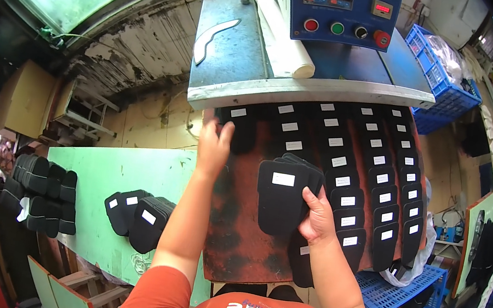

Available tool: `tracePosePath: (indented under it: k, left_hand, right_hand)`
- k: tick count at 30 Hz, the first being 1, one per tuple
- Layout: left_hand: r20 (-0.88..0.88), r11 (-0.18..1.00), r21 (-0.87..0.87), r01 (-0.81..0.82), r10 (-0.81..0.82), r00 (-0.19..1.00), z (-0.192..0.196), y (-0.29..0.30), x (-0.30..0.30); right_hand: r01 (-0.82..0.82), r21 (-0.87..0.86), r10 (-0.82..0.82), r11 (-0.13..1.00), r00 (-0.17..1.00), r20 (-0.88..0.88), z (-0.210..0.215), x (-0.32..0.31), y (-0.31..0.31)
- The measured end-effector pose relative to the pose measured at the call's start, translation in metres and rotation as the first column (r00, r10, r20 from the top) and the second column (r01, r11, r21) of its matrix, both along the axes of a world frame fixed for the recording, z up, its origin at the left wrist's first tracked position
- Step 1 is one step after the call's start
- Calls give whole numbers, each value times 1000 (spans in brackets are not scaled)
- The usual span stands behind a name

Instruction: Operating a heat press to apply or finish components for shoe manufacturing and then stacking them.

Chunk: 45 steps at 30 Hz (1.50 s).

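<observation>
Beneath the front edge of a heat press, my left hand (213,143) is at the left side of a black rounded pad (238,133) with a white label. Its fingers are slightly blurred, with the thumb apart from them near the pad's edge. My right hand (317,216) grips a stack of similar black pads (277,202), thumb on top at the right side. Several labelled pads (348,218) lie in overlapping columns across the reddish-brown press bed (236,233), in front of and right of my hands. The held stack hides part of the bed.
The press's metal front edge (311,89) spans the far side, below a blue control box (343,11). A green table (95,165) on the left carries more pad stacks (150,222). Blue plastic crates (445,108) stand at the far right, and a blue rack (405,299) at the near right.
</observation>
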<state>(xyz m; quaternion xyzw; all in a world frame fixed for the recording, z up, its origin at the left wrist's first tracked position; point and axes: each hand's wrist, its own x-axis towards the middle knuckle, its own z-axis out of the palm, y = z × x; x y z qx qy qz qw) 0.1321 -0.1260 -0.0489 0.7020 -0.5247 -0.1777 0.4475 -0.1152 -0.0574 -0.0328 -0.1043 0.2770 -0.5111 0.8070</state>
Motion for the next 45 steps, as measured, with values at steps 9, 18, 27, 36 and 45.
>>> tracePosePath:
  k: [9,18,27,36,45]
  left_hand:
    - [-435,976,187,113,-20,900,-8,-4,17]
    - [-651,936,21,353,-255,715,-1,48,-21]
    - [351,996,-93,-4,37,936,-22,26,5]
    - [-659,994,93,60,17,752,-9,68,-17]
    - [-703,962,10,274,-189,686,-2,98,-47]
  right_hand:
    - [34,50,-40,998,990,136,-8,11,-29]
    - [36,26,-31,999,984,-174,-13,36,-28]
    - [69,61,-62,996,991,-115,-17,12,-35]
    - [4,-46,-3,999,1000,24,-5,0,-31]
    - [14,77,-4,997,992,-126,-12,18,-12]
